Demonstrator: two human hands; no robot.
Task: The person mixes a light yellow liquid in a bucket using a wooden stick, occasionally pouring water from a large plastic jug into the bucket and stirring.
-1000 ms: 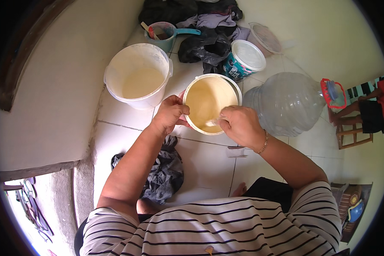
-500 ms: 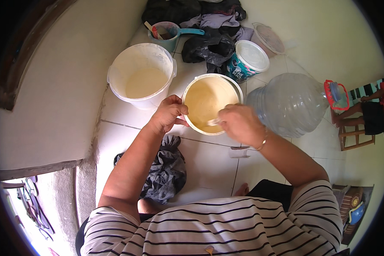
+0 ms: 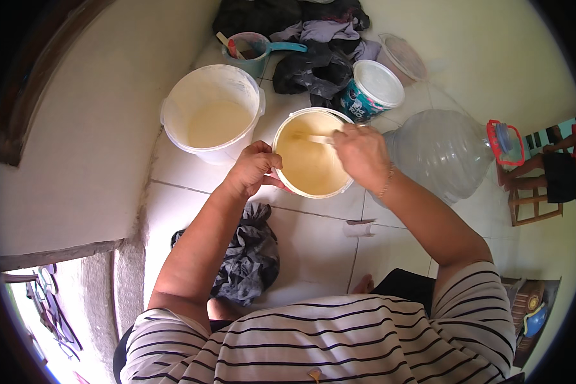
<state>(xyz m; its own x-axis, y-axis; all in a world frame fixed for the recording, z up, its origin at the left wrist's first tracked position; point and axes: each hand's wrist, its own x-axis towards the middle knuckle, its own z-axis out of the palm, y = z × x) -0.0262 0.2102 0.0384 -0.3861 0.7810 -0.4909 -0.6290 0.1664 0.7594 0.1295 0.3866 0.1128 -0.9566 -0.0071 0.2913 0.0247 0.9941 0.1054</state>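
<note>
A small white bucket [image 3: 288, 169] with creamy yellow stuff inside is in front of me, tilted so its mouth faces me. My left hand [image 3: 256, 169] is closed on the left side of its rim, thumb over the edge. Inside the mouth, my right hand [image 3: 363, 153] grips a pale, short-handled tool [image 3: 320, 139]; its working end is blurred against the yellow, and I cannot tell its kind. Just left and beyond stands a larger white tub [image 3: 173, 118] holding a similar cream-coloured layer. The lower side of the small bucket is hidden.
A big clear water jug [image 3: 438, 157] lies at right. Behind are a lidded teal pail [image 3: 377, 89], black plastic bags [image 3: 310, 73] and a teal dipper [image 3: 256, 61] with brushes. Dark cloth [image 3: 249, 256] lies near my left forearm. Another person [image 3: 557, 166] sits at far right.
My right hand has moved up and slightly right, carrying the tool from the bucket's lower inside to its upper part. The bucket has shifted slightly; my left hand keeps its hold.
</note>
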